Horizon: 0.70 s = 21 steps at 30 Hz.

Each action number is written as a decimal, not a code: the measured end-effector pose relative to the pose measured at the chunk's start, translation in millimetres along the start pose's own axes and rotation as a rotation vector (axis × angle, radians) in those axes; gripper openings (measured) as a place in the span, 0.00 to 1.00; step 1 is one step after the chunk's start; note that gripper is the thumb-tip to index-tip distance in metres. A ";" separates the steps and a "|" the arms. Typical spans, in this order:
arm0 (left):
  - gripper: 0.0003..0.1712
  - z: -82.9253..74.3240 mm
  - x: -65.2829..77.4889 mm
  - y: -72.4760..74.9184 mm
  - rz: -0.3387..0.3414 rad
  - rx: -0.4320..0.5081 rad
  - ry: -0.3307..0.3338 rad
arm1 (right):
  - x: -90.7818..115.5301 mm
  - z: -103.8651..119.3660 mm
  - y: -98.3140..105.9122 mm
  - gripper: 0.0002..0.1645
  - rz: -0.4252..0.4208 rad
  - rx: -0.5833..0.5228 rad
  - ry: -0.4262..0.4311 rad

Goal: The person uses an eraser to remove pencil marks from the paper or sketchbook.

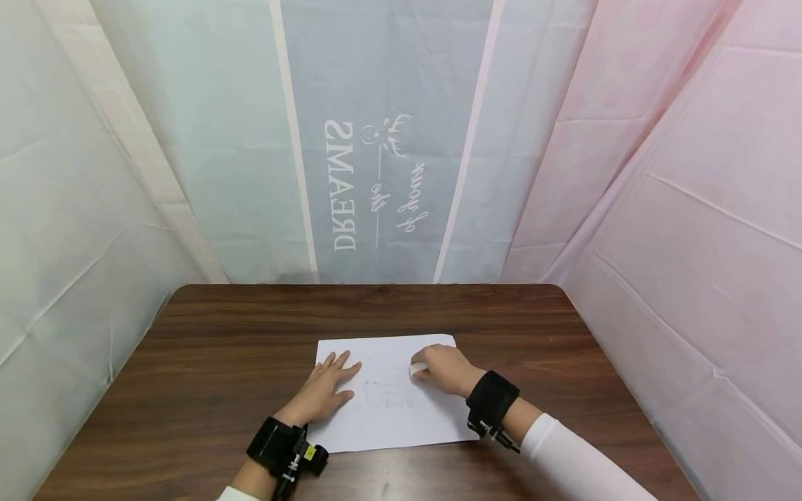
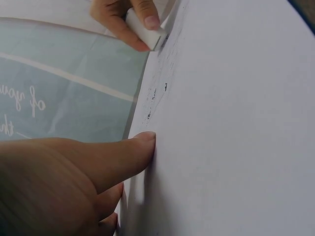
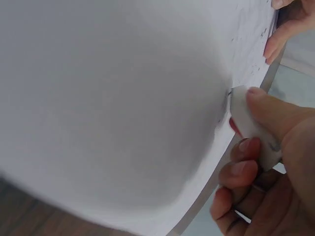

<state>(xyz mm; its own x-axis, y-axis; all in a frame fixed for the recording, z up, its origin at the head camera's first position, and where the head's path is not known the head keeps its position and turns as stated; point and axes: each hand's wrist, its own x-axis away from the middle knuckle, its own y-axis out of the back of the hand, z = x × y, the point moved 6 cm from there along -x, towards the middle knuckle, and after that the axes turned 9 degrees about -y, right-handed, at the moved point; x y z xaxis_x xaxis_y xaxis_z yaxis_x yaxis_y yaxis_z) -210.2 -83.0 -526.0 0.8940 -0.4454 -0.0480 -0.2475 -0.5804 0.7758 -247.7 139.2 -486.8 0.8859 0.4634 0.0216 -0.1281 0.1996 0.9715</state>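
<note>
While pinned flat, paper [image 1: 401,410] under eraser [image 1: 416,369]

Soft, even light fills the head view; no hard glare, only a dull sheen on the dark counter [image 1: 207,362]. The sheet of paper [image 1: 401,417] reads bright white, with faint shadows under each hand. The wide lens bends the curtain walls [image 1: 689,209] outward at the edges. Both wrist views are dimmer and greyer: the paper shades toward the corners, and the nearest skin of the left hand [image 2: 54,187] and right hand [image 3: 275,187] is out of focus.
</note>
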 end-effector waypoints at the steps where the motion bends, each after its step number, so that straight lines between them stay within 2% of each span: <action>1: 0.30 0.1 -0.3 0.5 -0.003 -0.001 -0.004 | -0.4 3.5 0.5 0.08 -0.005 -0.004 0.016; 8: 0.31 3.1 -0.9 -1.0 0.012 -0.008 -0.008 | -5.0 32.7 -2.1 0.15 0.007 -0.030 0.045; 21: 0.29 1.0 0.4 2.3 0.008 0.017 -0.019 | -11.8 88.0 -19.7 0.16 0.045 0.005 0.162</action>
<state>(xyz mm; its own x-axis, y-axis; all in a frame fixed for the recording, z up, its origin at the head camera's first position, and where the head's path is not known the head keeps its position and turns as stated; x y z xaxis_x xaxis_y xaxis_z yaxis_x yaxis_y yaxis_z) -210.8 -85.2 -524.8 0.8849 -0.4626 -0.0544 -0.2608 -0.5887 0.7651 -216.4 53.7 -485.4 0.7956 0.6052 0.0266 -0.1634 0.1720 0.9714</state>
